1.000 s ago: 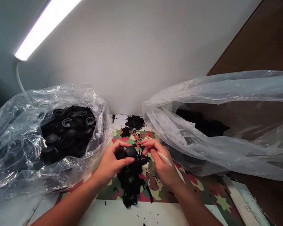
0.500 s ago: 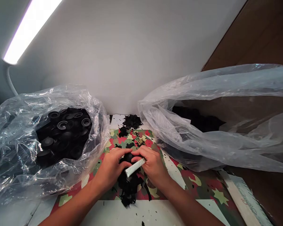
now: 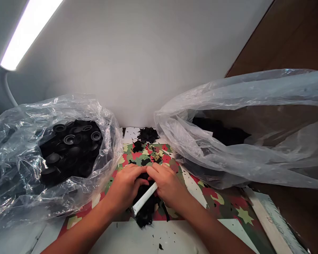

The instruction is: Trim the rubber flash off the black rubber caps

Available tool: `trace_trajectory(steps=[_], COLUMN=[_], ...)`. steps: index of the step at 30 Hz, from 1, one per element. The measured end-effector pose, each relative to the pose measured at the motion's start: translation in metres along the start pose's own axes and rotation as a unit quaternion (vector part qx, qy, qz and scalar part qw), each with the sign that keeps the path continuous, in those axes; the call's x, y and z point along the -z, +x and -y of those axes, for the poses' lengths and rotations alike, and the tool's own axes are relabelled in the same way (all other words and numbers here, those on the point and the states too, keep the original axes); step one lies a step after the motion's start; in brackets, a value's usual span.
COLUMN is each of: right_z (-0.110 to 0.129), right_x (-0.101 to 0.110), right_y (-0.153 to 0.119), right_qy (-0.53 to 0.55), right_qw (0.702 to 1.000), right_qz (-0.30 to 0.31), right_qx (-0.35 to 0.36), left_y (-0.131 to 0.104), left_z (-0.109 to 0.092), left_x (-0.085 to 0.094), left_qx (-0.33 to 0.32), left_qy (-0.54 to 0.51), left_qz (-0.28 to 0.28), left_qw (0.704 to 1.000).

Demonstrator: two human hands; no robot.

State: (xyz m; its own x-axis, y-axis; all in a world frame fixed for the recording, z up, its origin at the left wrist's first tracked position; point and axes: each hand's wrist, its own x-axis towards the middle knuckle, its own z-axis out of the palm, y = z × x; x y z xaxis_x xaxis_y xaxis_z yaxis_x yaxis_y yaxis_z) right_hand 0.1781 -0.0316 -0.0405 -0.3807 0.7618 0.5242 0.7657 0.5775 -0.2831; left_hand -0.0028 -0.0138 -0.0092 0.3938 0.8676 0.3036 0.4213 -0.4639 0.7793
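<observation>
My left hand (image 3: 125,183) is closed, thumb and fingers curled round a black rubber part (image 3: 144,175) that is mostly hidden between the hands. Against it, fingertips nearly meeting the left ones, is my right hand (image 3: 168,183). It is wrapped round a flat white-handled tool (image 3: 145,199), whose handle slants down to the left; its working end is hidden. Beneath both hands lies a heap of black rubber scraps (image 3: 145,217) on a camouflage-patterned sheet (image 3: 175,168).
On the left, a clear plastic bag (image 3: 10,151) holds many round ribbed black parts (image 3: 74,153). A larger clear bag (image 3: 228,164) on the right has black pieces (image 3: 222,132) inside. More scraps (image 3: 147,134) lie by the wall. A lamp (image 3: 29,35) shines at upper left.
The white handle has swung to a steeper slant, its free end moving down and left. My right fingers have closed in over the black part, which is now more hidden.
</observation>
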Motion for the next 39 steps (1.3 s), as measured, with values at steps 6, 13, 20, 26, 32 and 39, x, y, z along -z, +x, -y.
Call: trace_trajectory(steps=[6,13,20,26,32,39], right_z=[0.017,0.035,-0.007,0.0,0.005,0.006], right_x=[0.0,-0.005,0.006,0.012,0.017,0.016], right_y=[0.004,-0.002,0.003,0.007,0.011,0.01], right_qy=[0.007,0.038,0.244,0.362,0.466,0.518], right_qw=[0.996,0.992,0.958,0.909,0.838,0.792], right_qz=[-0.083,-0.111,-0.001,-0.028,-0.012,-0.007], right_qx=[0.024,0.05,-0.154,-0.204,-0.283,-0.322], left_y=[0.005,0.015,0.011,0.008,0.005,0.007], left_z=[-0.001,0.015,0.019,0.014,0.01,0.008], left_x=[-0.002,0.001,0.001,0.004,0.002,0.003], left_qx=[0.171,0.23,0.165,0.111,0.038,0.13], left_qy=[-0.232,-0.397,-0.411,-0.288,-0.166,-0.23], left_qz=[-0.026,-0.132,-0.048,0.001,-0.009,-0.04], left_qw=[0.957,0.879,0.895,0.951,0.985,0.964])
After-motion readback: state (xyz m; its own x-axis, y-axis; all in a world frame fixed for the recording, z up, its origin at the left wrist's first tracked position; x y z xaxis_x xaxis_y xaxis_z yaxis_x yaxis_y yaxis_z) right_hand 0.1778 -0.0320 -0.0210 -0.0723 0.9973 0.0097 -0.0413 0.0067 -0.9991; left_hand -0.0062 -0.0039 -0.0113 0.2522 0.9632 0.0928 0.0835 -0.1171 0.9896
